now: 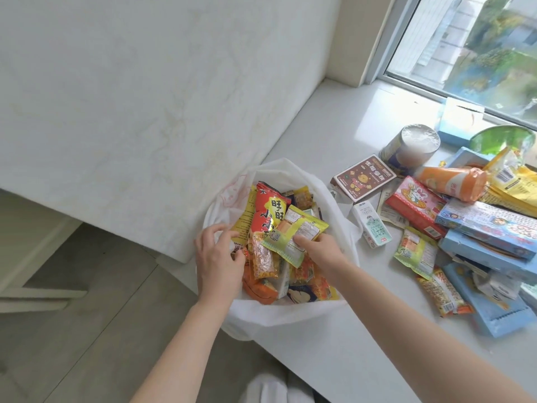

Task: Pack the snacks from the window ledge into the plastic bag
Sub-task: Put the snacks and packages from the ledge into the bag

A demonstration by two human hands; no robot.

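Our left hand (219, 257) is curling over the left rim of the plastic bag (293, 173); our right hand (318, 253) is pinching a green packet (293, 232) by its near edge, atop the bagged pile. We are judging it light, crinkly, slippery; an edge grip suits. Long axis seemingly slanting near-left to far-right. Beyond, more snacks (412, 205) are lying on the window ledge (334, 120).

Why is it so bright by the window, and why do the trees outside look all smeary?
Head view: daylight through the window washes out the ledge beside it; the trees outside are blurred and streaky; the snacks in the plastic bag look sharp.
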